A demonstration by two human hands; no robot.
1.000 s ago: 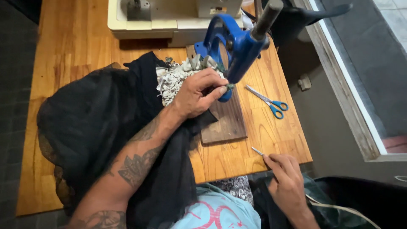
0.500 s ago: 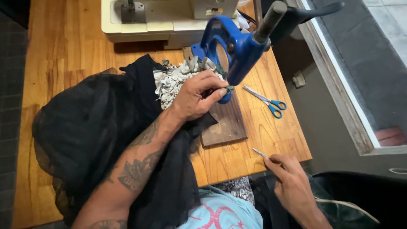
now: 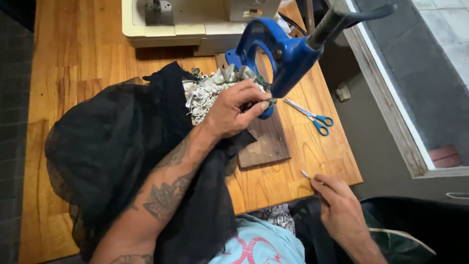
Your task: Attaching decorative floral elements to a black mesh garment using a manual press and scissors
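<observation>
Left hand [image 3: 233, 110] pinches cloth [image 3: 207, 93] under blue press [image 3: 278, 54] at 12 — keep it flat & fingers clear; right hand [image 3: 342, 210] grips thin tool [image 3: 306, 174].

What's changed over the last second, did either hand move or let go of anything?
Hardly anything. The right hand with its thin metal tool drifted slightly lower along the table edge. The left hand still pinches the grey ruffled fabric under the blue press. Scissors unmoved; nothing let go.

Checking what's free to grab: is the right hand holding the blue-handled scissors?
No, the blue-handled scissors lie alone on the wooden table, while the right hand pinches a thin metal tool.
</observation>
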